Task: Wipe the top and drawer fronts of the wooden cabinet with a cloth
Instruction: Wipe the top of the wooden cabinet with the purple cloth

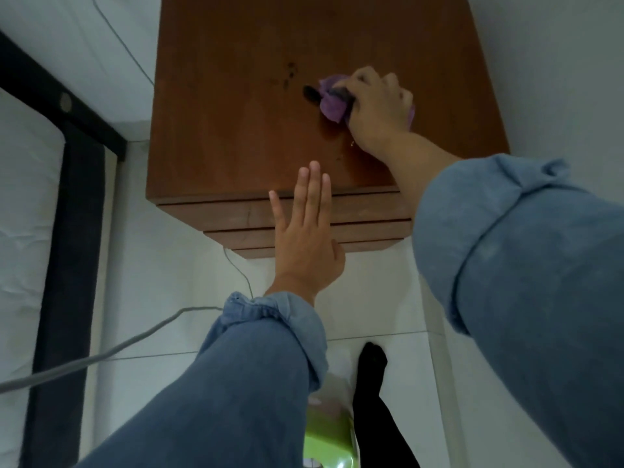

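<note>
A brown wooden cabinet (pixel 236 130) fills the upper middle of the head view, with its drawer fronts (pixel 229 214) stepping down below the front edge. My right hand (pixel 378 106) is shut on a bunched purple cloth (pixel 329 103) and presses it onto the cabinet top, right of centre. Dark smudges (pixel 309 91) mark the wood just left of the cloth. My left hand (pixel 307 231) is flat and open, fingers together, held over the front edge and drawer fronts, holding nothing.
A black bed frame (pixel 67 231) with a white mattress (pixel 23 197) stands close on the left. A grey cable (pixel 101 356) crosses the white tiled floor. A green object (pixel 327 437) and my black-socked foot (pixel 371 366) are below. A white wall (pixel 557 62) stands to the right.
</note>
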A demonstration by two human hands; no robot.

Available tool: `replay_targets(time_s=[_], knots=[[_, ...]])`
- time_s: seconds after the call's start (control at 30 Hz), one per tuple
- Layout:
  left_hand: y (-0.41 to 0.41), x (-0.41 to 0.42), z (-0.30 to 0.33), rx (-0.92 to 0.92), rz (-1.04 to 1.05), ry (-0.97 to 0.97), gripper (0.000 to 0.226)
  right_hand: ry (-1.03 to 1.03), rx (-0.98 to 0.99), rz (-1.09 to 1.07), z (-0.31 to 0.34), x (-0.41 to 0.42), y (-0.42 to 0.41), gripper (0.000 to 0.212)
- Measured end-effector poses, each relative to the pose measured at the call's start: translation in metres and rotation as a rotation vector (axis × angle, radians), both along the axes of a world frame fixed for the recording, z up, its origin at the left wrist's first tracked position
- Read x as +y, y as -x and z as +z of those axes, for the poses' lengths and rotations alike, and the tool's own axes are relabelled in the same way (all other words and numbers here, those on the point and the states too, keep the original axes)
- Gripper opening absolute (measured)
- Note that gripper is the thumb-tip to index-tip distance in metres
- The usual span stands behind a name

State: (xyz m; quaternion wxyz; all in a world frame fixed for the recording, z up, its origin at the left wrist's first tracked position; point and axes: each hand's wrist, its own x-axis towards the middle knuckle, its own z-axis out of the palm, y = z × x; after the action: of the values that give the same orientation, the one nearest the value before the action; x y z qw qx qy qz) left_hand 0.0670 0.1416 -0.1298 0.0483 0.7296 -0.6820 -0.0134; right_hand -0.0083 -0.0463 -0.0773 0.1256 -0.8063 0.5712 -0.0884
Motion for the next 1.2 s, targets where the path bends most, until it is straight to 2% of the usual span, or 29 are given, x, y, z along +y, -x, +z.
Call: replay_targets(time_s=[0.3,0.53,0.63,0.77,0.83,0.97,1.07,1.2], knots=[[0.008,0.003,0.021,-0.044,0.051,-0.154,0.108,0.031,-0.076,0.015,-0.003,0.094,0.037,0.035],[0.020,0.003,0.041,-0.098,0.006,-0.189,0.098,-0.192,-0.045,0.027,0.025,0.122,0.075,0.031],[0.038,-0.007,0.046,-0.105,-0.103,-0.162,0.093,-0.215,-0.050,-0.079,0.042,0.109,0.099,0.034],[0.062,-0.031,0.044,-0.080,-0.175,-0.129,0.089,-0.143,-0.198,-0.239,0.055,0.050,0.113,0.036],[0.068,-0.039,0.036,-0.064,-0.166,-0.126,0.091,-0.123,-0.225,-0.233,0.055,0.021,0.111,0.035],[0.071,-0.039,0.022,-0.037,-0.138,-0.085,0.102,-0.157,-0.047,-0.158,0.044,-0.017,0.096,0.045],[0.073,-0.038,0.020,-0.036,-0.123,-0.057,0.105,-0.199,0.020,-0.092,0.024,-0.020,0.090,0.042],[0.073,-0.037,0.019,-0.040,-0.119,-0.056,0.107,-0.080,0.001,-0.072,0.014,0.000,0.096,0.043]])
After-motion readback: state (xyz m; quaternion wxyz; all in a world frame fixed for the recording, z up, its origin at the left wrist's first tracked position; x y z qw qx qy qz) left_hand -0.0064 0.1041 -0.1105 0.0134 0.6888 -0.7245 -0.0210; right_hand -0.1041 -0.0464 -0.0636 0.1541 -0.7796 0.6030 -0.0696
